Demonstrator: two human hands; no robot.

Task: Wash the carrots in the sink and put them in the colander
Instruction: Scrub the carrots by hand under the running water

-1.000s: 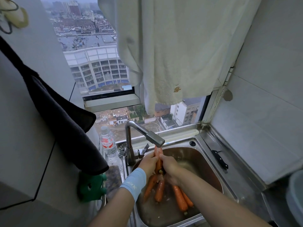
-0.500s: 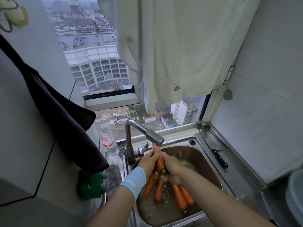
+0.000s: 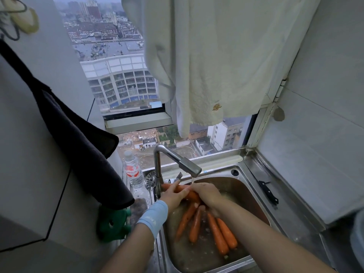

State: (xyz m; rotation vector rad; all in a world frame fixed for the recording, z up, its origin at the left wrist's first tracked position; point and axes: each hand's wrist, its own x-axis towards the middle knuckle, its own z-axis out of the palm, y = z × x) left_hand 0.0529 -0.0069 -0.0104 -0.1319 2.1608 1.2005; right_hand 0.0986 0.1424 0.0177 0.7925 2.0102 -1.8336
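White towel (image 3: pixel 206 66) hangs over the window, dark cloth (image 3: pixel 78 144) on the left wall. Steel sink (image 3: pixel 254 174) below, basin holding water. Faucet (image 3: pixel 177 160) spout is over the basin with a thin stream running. Left hand (image 3: pixel 173 197) and right hand (image 3: pixel 206 195) both curl fingers round the held carrot (image 3: pixel 185 188) under the stream. Its long axis is near horizontal, left end pointing at the faucet post. Loose carrots (image 3: pixel 217 233): 4, in the water, axes front-to-back, fanned. 5 carrots total. 1 bottle (image 3: pixel 134 174) left of faucet, 1 knife (image 3: pixel 268 192) on the right ledge.
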